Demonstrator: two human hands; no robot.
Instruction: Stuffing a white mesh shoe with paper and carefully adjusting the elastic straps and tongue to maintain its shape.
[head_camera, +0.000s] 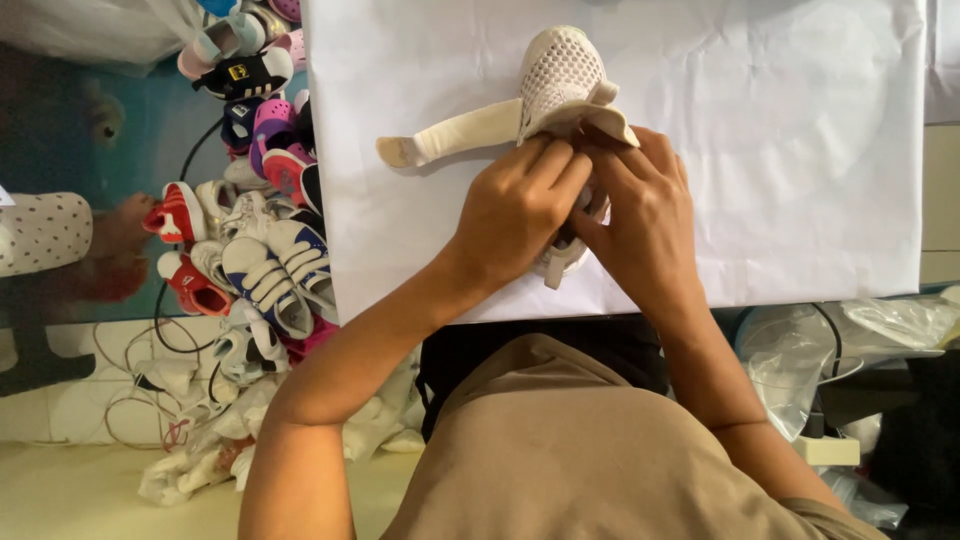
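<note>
- Risk: the white mesh shoe (560, 75) lay loose on the white sheet (780, 170), so it could have slid toward the far edge if you had pushed harder at its opening.
- Risk: the cream strap (455, 137) stuck out to the left, unheld; a sudden turn of the shoe could have dragged it.
- Your left hand (515, 210) was curled, fingers pressed into the shoe's opening at the near end.
- Your right hand (640, 215) was curled beside it, fingertips pinching the tongue flap; both hands touched each other.
- The pile of children's shoes (260, 230) sat well left, off the sheet.
</note>
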